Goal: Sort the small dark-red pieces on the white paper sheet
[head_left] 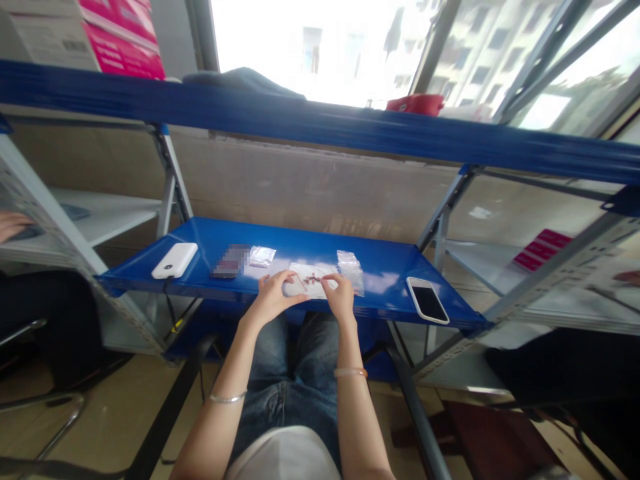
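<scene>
On the blue shelf in front of me lies a small white sheet with several tiny dark reddish pieces near its middle. My left hand rests at the sheet's left side, thumb and fingers spread apart around that edge. A thin reddish strip shows between them. At the right side, my right hand has its fingertips drawn together beside the dark pieces; what they pinch, if anything, is too small to make out. A stack of clear plastic bags lies just beyond my right hand.
A white power bank with a cable, a blurred dark item and a clear packet lie to the left. A phone lies near the right front edge. A blue beam crosses above. Other people's hands show at both sides.
</scene>
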The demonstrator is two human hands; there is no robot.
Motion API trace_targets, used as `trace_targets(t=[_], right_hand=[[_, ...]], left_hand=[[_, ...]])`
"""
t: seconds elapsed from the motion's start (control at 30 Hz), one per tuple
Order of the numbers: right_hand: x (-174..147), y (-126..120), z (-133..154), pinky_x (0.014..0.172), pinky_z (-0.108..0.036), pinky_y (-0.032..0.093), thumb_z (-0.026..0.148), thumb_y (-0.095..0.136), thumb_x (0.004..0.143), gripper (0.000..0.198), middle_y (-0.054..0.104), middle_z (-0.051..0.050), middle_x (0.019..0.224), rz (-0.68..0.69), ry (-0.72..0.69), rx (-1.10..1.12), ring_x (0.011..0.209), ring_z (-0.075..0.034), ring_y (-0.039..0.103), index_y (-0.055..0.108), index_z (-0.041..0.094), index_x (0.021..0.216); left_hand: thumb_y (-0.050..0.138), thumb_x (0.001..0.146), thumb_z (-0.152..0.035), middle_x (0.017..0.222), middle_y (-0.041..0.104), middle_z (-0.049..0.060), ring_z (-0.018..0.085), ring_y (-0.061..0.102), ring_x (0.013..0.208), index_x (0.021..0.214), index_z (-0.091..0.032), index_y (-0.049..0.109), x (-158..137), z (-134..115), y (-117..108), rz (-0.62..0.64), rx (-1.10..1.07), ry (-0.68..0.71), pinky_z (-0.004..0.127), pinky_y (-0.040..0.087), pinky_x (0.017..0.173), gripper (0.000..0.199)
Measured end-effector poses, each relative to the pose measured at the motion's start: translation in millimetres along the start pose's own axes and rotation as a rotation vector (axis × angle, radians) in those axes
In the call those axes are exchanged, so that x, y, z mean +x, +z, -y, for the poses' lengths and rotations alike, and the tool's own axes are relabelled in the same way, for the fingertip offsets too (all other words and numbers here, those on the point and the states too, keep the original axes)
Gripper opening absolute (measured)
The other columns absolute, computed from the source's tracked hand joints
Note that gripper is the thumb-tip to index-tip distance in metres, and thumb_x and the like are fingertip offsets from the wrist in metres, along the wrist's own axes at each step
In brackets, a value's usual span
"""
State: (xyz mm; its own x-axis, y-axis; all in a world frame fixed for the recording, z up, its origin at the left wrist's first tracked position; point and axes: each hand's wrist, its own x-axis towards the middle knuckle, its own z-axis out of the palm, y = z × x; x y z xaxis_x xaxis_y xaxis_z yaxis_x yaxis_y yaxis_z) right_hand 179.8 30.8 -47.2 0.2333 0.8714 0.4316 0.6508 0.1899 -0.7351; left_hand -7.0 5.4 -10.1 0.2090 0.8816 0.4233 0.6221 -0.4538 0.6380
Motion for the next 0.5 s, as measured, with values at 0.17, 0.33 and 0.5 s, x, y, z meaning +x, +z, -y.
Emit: trace_targets(t=[0.17, 0.33, 0.5], right_hand=[[-4, 21, -23, 0.091, -0.046, 0.033, 0.036, 0.055, 0.080, 0.025, 0.063, -0.013, 0.104, -0.175, 0.135, -0.276, 0.104, -0.030, 0.052, 0.070, 0.017, 0.086], [-6, 33, -31, 0.093, -0.046, 0.031, 0.040, 0.056, 0.081, 0.027, 0.060, -0.014, 0.113, -0.252, 0.167, -0.345, 0.115, -0.031, 0.046, 0.072, 0.018, 0.086], [-6, 38, -29, 0.096, -0.051, 0.027, 0.044, 0.055, 0.081, 0.033, 0.055, -0.016, 0.123, -0.278, 0.185, -0.391, 0.125, -0.034, 0.037, 0.071, 0.020, 0.097]], left_hand=[[0.073, 0.067, -0.043, 0.091, 0.070, 0.004, 0.022, 0.065, 0.089, 0.103, -0.021, 0.058, 2, 1, 2, -0.069, -0.045, 0.015, 0.038, 0.042, 0.089, 0.044], [0.070, 0.071, -0.044, 0.088, 0.069, 0.005, 0.020, 0.065, 0.087, 0.101, -0.021, 0.059, 3, 4, 5, -0.114, -0.073, 0.018, 0.034, 0.045, 0.086, 0.039], [0.072, 0.069, -0.043, 0.090, 0.069, 0.005, 0.020, 0.065, 0.089, 0.103, -0.022, 0.058, 3, 3, 4, -0.117, -0.082, 0.012, 0.034, 0.045, 0.086, 0.042]])
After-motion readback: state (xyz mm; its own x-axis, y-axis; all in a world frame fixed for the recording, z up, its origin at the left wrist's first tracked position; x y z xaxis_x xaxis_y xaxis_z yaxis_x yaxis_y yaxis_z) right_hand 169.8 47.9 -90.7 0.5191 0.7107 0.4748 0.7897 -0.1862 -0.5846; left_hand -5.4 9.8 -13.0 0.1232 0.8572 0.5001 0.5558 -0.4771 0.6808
